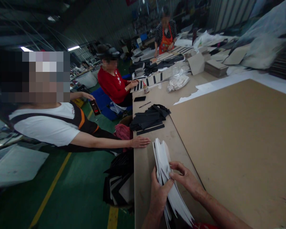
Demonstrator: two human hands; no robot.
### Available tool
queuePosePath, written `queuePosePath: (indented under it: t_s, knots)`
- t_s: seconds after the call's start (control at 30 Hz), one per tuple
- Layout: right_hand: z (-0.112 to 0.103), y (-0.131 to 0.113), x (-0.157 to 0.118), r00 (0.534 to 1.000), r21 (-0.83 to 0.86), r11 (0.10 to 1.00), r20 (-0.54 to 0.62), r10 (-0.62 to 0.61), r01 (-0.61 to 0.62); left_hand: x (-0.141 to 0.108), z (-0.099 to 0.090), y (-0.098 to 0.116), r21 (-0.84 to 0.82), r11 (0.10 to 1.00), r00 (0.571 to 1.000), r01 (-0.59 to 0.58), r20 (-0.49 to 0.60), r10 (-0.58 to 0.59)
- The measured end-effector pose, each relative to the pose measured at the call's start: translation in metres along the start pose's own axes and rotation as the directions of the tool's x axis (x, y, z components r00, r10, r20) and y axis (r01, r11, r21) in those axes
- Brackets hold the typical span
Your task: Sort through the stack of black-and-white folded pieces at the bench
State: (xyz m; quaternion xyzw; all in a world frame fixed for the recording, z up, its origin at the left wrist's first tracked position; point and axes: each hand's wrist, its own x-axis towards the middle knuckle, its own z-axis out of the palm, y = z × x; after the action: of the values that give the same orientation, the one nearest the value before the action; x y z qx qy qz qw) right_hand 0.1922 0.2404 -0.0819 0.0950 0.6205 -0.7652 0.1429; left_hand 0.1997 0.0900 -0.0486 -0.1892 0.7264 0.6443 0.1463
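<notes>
A thick stack of long white strips [162, 149] stands on edge at the near side of the table, its lower end fanning out toward me. My left hand [159, 190] is wrapped round the stack from the left, thumb across the strips. From the right, my right hand [182, 175] pinches at the strips' edges with thumb and fingers. Beyond the stack lies a pile of black strips [149, 117], with one black strip [150, 129] apart in front of it.
A co-worker's hand [140, 142] rests on the table edge close by. A large brown board [240, 143] covers the right side. Farther off are a phone [139, 99], a small bottle [146, 88] and a plastic bag [178, 79]. Two other people work at the far end.
</notes>
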Motion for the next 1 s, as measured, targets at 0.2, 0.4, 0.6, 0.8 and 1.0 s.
queuePosePath:
  t_s: [0.2, 0.4, 0.6, 0.8, 1.0]
  knots:
    - [0.000, 0.002, 0.002, 1.000, 0.008, 1.000, 0.006, -0.008, 0.008, 0.001, -0.002, -0.002, -0.041, 0.999, 1.000, 0.001, -0.006, -0.002]
    - [0.000, 0.006, 0.005, 1.000, 0.010, 1.000, 0.010, -0.021, 0.021, 0.001, -0.004, -0.005, -0.043, 0.999, 1.000, -0.002, 0.019, 0.003]
    - [-0.001, 0.001, 0.003, 1.000, -0.001, 1.000, 0.021, 0.001, -0.001, 0.001, -0.004, -0.007, -0.047, 0.999, 0.999, -0.023, 0.040, 0.025]
    - [0.000, 0.000, 0.002, 1.000, -0.002, 1.000, -0.008, -0.012, 0.012, 0.006, -0.006, -0.017, -0.080, 0.996, 0.999, -0.029, 0.032, 0.032]
    - [-0.001, -0.003, 0.001, 1.000, -0.014, 1.000, -0.005, -0.018, 0.018, 0.006, -0.008, -0.021, -0.067, 0.997, 0.999, -0.026, 0.045, 0.029]
